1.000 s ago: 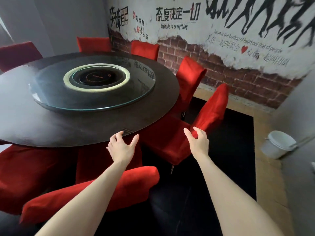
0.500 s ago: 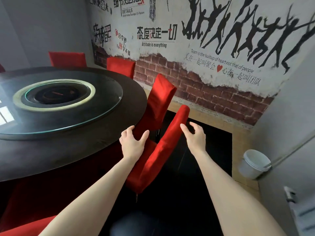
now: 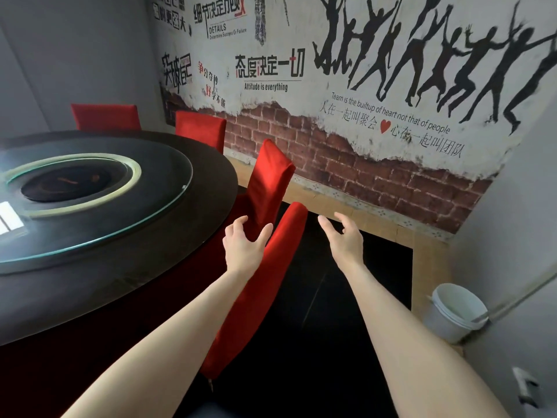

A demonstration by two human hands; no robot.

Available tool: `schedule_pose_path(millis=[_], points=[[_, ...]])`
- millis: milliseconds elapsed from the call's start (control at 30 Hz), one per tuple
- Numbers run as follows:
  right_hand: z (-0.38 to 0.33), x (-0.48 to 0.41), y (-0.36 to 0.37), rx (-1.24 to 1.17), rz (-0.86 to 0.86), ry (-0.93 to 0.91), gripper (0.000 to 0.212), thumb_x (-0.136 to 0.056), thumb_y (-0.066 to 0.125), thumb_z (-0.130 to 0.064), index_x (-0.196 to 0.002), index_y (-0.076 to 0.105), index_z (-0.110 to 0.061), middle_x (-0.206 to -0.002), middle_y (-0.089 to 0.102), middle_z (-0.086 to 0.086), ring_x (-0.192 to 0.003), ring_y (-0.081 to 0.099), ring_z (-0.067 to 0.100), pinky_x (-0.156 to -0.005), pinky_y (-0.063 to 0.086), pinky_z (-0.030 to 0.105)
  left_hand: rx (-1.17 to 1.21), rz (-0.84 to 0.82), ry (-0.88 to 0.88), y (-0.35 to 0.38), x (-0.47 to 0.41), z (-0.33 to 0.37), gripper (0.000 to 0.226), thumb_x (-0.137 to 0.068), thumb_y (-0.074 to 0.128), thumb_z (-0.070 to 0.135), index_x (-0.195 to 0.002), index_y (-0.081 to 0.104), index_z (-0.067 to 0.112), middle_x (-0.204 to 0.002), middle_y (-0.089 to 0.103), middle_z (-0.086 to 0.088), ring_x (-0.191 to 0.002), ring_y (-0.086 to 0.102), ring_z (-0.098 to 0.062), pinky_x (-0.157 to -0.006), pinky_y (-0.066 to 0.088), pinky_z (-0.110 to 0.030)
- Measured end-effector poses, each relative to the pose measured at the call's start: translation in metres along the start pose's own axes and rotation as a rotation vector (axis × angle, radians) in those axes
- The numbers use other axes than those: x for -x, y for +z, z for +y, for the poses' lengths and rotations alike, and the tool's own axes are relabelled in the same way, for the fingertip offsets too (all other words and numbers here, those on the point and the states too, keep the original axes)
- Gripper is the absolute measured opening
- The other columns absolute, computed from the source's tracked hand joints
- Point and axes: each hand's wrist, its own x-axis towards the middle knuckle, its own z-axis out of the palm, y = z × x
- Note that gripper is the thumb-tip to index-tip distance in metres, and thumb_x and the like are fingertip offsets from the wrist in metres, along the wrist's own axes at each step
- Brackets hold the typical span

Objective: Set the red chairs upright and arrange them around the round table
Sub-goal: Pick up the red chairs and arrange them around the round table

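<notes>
1. Both hands have closed in over the last second. The left hand (image 3: 244, 250) now sits just beside the left edge of the nearest red chair (image 3: 262, 294); I cannot tell whether it touches. The right hand (image 3: 343, 242) hovers to the right of the chair back, clear of it. On both hands the fingers are apart and loosely curved, clamped on nothing.
2. That chair now lies between the forearms, seen edge-on and slanted, at the right rim of the round table (image 3: 126, 267). The view has swung right, so the toppled chair seen low on the left a second ago is out of sight.
3. Judging from this, the reach is nearly done and a two-handed grip on the chair back comes next; this chair is the one about to be straightened.
4. Just beyond, the second red chair (image 3: 271, 182) also leans.
5. Farther off, the corner chair (image 3: 200, 129) and the far-left chair (image 3: 105, 117) stand upright at the table's far rim.
</notes>
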Motion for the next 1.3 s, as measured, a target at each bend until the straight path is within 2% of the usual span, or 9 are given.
schedule_pose_path(millis=[133, 300, 533, 833, 967, 1100, 1300], points=[[0.008, -0.054, -0.004, -0.016, -0.051, -0.029, 0.064, -0.087, 0.058, -0.061, -0.140, 0.049, -0.025, -0.149, 0.041, -0.002, -0.135, 0.039, 0.021, -0.111, 0.036, 0.048, 0.046, 0.049, -0.012, 0.044, -0.033, 0.011, 0.068, -0.087, 0.064, 0.054, -0.142, 0.042, 0.021, -0.145, 0.039, -0.004, -0.135, 0.037, -0.021, -0.100, 0.034, -0.033], [0.014, -0.127, -0.012, -0.039, -0.151, -0.026, 0.065, -0.087, 0.059, -0.061, -0.140, 0.049, -0.026, -0.148, 0.042, -0.002, -0.131, 0.044, 0.019, -0.106, 0.039, 0.041, 0.084, 0.146, -0.085, 0.093, -0.072, 0.024, 0.068, -0.087, 0.064, 0.053, -0.142, 0.042, 0.020, -0.145, 0.040, -0.004, -0.134, 0.040, -0.021, -0.102, 0.037, -0.036], [0.022, -0.190, 0.001, -0.038, -0.270, -0.029, 0.067, -0.088, 0.058, -0.060, -0.142, 0.047, -0.022, -0.148, 0.044, 0.002, -0.132, 0.046, 0.023, -0.109, 0.039, 0.046, 0.028, 0.303, -0.146, 0.102, -0.093, 0.018, 0.066, -0.087, 0.066, 0.050, -0.141, 0.044, 0.018, -0.141, 0.043, -0.005, -0.131, 0.044, -0.021, -0.102, 0.038, -0.036], [0.037, -0.234, 0.054, 0.000, -0.582, -0.139, 0.067, -0.088, 0.057, -0.060, -0.142, 0.048, -0.022, -0.149, 0.043, 0.004, -0.135, 0.043, 0.025, -0.107, 0.038, 0.043, -0.087, 0.651, -0.348, 0.095, -0.067, -0.013, 0.064, -0.088, 0.068, 0.043, -0.139, 0.047, 0.011, -0.137, 0.046, -0.014, -0.128, 0.045, -0.028, -0.106, 0.035, -0.040], [0.047, -0.249, 0.066, 0.025, -0.701, -0.186, 0.066, -0.089, 0.057, -0.058, -0.143, 0.047, -0.022, -0.150, 0.042, 0.003, -0.138, 0.036, 0.025, -0.111, 0.034, 0.044, -0.213, 0.820, -0.472, 0.102, -0.042, -0.019, 0.063, -0.088, 0.068, 0.043, -0.136, 0.050, 0.007, -0.137, 0.047, -0.021, -0.128, 0.044, -0.037, -0.114, 0.024, -0.050], [0.060, -0.262, 0.076, 0.080, -0.817, -0.243, 0.067, -0.089, 0.057, -0.057, -0.145, 0.045, -0.022, -0.155, 0.035, 0.004, -0.145, 0.023, 0.024, -0.115, 0.027, 0.048, -0.331, 0.948, -0.663, 0.119, -0.013, -0.029, 0.065, -0.087, 0.065, 0.049, -0.138, 0.049, 0.010, -0.143, 0.042, -0.018, -0.136, 0.035, -0.037, -0.115, 0.008, -0.057], [0.074, -0.275, 0.099, 0.170, -0.894, -0.257, 0.067, -0.090, 0.056, -0.057, -0.145, 0.045, -0.022, -0.157, 0.033, 0.002, -0.146, 0.019, 0.023, -0.115, 0.024, 0.046, -0.164, 1.061, -0.761, 0.128, -0.001, -0.048, 0.068, -0.086, 0.069, 0.044, -0.139, 0.046, 0.007, -0.146, 0.034, -0.019, -0.136, 0.027, -0.040, -0.115, 0.023, -0.047]])
